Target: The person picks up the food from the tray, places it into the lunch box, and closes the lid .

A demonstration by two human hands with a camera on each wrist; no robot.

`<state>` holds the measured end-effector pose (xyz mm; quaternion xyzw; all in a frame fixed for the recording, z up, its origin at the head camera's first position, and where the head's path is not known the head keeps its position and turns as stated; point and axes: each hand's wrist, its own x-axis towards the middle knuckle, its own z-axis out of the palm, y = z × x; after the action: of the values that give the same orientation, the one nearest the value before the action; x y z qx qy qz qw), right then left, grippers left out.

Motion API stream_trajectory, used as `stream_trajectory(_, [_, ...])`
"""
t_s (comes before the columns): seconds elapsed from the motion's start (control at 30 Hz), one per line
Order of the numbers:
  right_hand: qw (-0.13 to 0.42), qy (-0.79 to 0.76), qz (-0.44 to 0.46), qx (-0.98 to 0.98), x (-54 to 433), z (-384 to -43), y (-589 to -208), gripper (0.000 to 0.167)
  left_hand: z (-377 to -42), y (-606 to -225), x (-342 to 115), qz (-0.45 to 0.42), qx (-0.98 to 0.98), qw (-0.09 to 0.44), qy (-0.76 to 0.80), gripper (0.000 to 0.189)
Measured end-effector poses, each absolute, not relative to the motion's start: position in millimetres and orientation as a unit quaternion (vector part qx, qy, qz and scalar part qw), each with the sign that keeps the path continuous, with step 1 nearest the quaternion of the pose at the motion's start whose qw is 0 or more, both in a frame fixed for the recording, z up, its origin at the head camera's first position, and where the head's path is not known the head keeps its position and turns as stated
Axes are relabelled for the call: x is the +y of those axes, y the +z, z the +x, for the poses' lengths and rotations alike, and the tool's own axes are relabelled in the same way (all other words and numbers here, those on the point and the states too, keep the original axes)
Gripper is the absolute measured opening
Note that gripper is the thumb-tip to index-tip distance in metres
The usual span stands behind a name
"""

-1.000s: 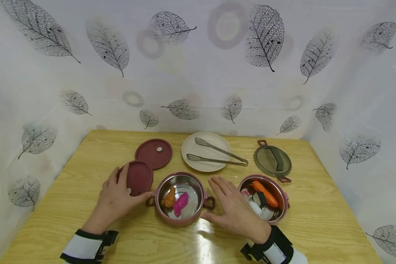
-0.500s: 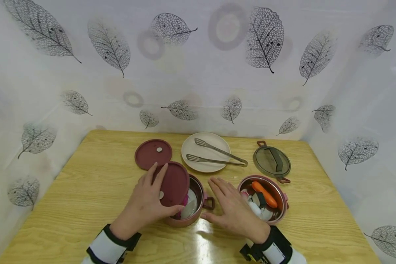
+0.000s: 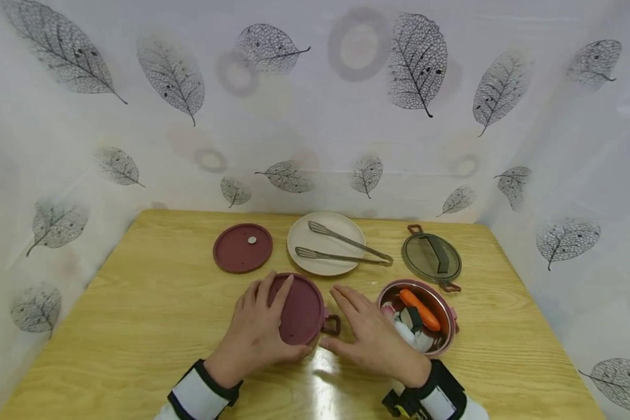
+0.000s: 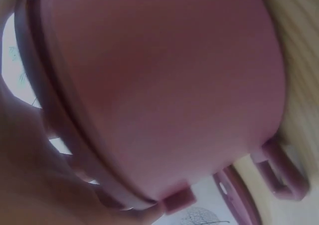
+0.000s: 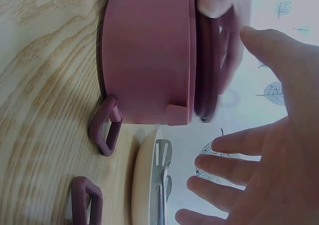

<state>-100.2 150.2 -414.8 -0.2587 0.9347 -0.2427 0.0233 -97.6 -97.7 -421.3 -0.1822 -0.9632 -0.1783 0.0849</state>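
Note:
With its fingers and thumb spread round the edge, my left hand [image 3: 259,332] grips a dark red round lid [image 3: 303,309] at the mouth of the left pink pot [image 5: 147,55]. In the right wrist view the lid sits at the pot's rim; whether it is fully seated I cannot tell. The lid hides the inside of the pot. My right hand [image 3: 375,335] hovers between the two pots with straight fingers and holds nothing. Right beside it stands the second pink pot [image 3: 454,338], uncovered, with a carrot [image 3: 420,309] and other food pieces inside.
Another dark red lid [image 3: 241,256] lies at the back left. A white plate [image 3: 304,233] bears metal tongs [image 3: 346,258]. A glass lid [image 3: 425,268] with brown side handles lies behind the right pot. A leaf-print curtain [image 3: 315,116] hangs behind the wooden table [image 3: 136,303].
My left hand has carried the dark red lid rightward from the table onto the left pot, covering the chicken drumstick and purple piece seen inside. The right hand has stayed put.

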Motion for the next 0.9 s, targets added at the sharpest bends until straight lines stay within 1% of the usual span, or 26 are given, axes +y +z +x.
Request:
stream_trajectory(0.17, [0.027,-0.256,-0.253,0.932,145.0,-102.4,-412.0,0.086,-97.7,-427.6,-95.9,-0.176,-0.967,0.088,-0.164,0.128])
stream_trajectory(0.37, [0.040,-0.312,-0.278,0.908,122.7,-114.1,-406.4,0.068,-98.3,-432.4,-97.3,-0.165,-0.969,0.076,-0.165,0.135])
stream_trajectory(0.47, [0.033,-0.312,-0.300,0.901,105.6,-121.5,-409.9,0.063,-99.0,-436.8,-98.9,-0.171,-0.967,0.099,-0.161,0.137])
stream_trajectory(0.57, [-0.001,-0.275,-0.326,0.905,88.2,-129.1,-419.9,0.058,-100.4,-442.8,-99.8,-0.184,-0.960,0.133,-0.166,0.139])
stream_trajectory(0.67, [-0.072,-0.183,-0.348,0.917,72.8,-136.1,-433.6,0.054,-101.4,-448.0,-100.1,-0.191,-0.955,0.152,-0.171,0.140])
stream_trajectory(0.73, [-0.110,-0.118,-0.344,0.925,65.5,-138.9,-440.4,0.055,-100.9,-449.7,-99.9,-0.189,-0.955,0.154,-0.169,0.139])
stream_trajectory(0.8, [-0.132,-0.072,-0.330,0.932,60.9,-140.8,-445.7,0.056,-100.2,-449.9,-99.0,-0.183,-0.957,0.147,-0.169,0.139])
stream_trajectory(0.9, [-0.132,-0.059,-0.305,0.941,58.6,-142.8,-448.3,0.058,-100.8,-446.8,-98.3,-0.174,-0.962,0.121,-0.172,0.139])
